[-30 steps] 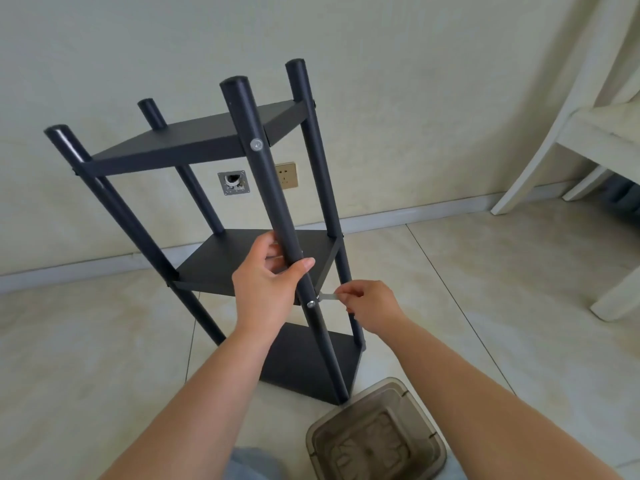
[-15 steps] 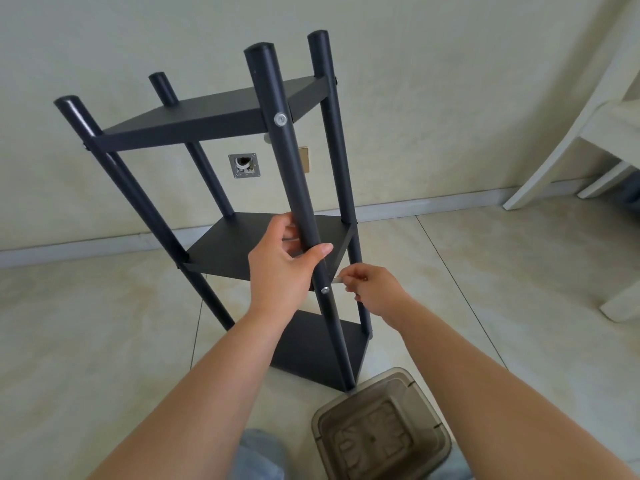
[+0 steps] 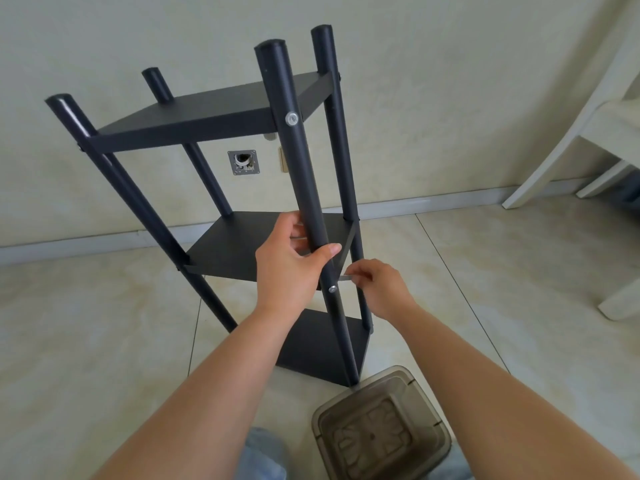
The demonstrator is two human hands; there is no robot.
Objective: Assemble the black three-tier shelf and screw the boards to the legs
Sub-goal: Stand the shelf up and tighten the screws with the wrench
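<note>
The black three-tier shelf [image 3: 221,123] stands on the tiled floor near the wall, tilted, with four round black legs and three flat boards. The near leg [image 3: 304,188] carries a silver screw [image 3: 291,118] at the top board [image 3: 207,112] and another screw head [image 3: 332,289] at the middle board [image 3: 235,247]. The bottom board [image 3: 318,344] sits lowest.

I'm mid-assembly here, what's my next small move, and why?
Probably keep turning the key with the right hand: its tip sits at the middle screw, whose head looks slightly proud, while the left hand steadies the leg.
</note>
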